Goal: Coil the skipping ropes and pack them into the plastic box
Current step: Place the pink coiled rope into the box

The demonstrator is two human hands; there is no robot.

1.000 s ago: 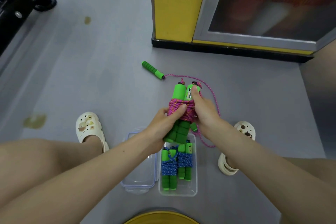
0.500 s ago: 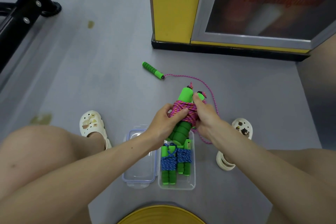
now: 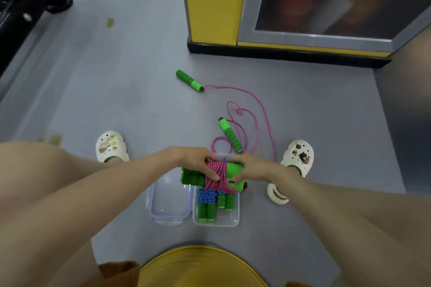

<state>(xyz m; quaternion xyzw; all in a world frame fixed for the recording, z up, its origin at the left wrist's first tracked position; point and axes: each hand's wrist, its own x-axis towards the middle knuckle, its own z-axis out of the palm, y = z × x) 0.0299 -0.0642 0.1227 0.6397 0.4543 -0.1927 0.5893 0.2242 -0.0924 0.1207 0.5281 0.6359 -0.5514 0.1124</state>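
Our left hand [image 3: 198, 162] is wrapped around the pink coiled rope bundle [image 3: 218, 178], fingers [image 3: 211, 173] curled over the pink wraps. Our right hand [image 3: 250, 169] is closed on the bundle's other end, around the green foam handles [image 3: 234, 168] sticking out of the wraps. The bundle lies roughly crosswise, over the far end of the plastic box [image 3: 215, 222]; we can't tell if it's touching the box or held just above it.

Inside the box we see a blue coiled rope bundle [image 3: 208, 196], green handles pointing toward us, partly hidden under the pink one. The lid [image 3: 169, 202] sits on the floor [image 3: 116, 88], touching the box's left side, inner face up.

Beyond our hands a loose pink rope [image 3: 261, 109] lies uncoiled on the floor: one green handle [image 3: 229, 134] just past the box, the other green handle [image 3: 189, 80] farther out toward the yellow cabinet [image 3: 211, 2], cord looping between them and down to the right of the box.

Our feet are in white clogs, left clog [image 3: 110, 147] and right clog [image 3: 296, 157], either side of the box. Black metal frame [image 3: 25, 7] at far left.
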